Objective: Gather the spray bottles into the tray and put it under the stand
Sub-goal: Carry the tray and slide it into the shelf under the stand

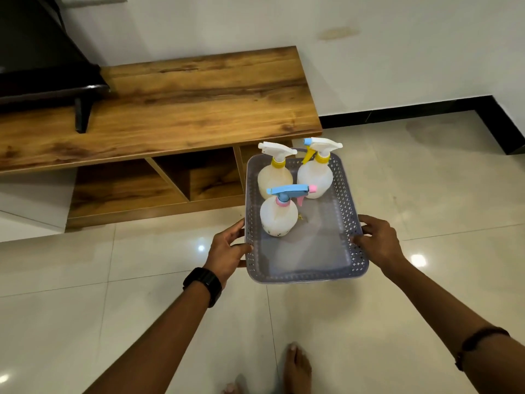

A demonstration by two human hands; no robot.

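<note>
A grey perforated tray (350, 223) hangs above the floor, in front of the stand's right end. My left hand (228, 250) grips its left rim and my right hand (377, 243) grips its right rim. Three spray bottles stand upright inside it. One with a white head and yellow collar (274, 173) is at the far left. Another with a white head, blue nozzle tip and yellow trigger (315, 173) is at the far right. The third, with a blue head and pink collar (278, 216), is nearer me on the left. The wooden stand (176, 109) has open compartments (199, 177) beneath its top.
A black TV (37, 61) with a foot (82, 115) stands on the stand's left part. The glossy tiled floor (426, 194) spreads to the right up to a white wall with a black skirting (412, 110). My bare feet (297, 368) show at the bottom edge.
</note>
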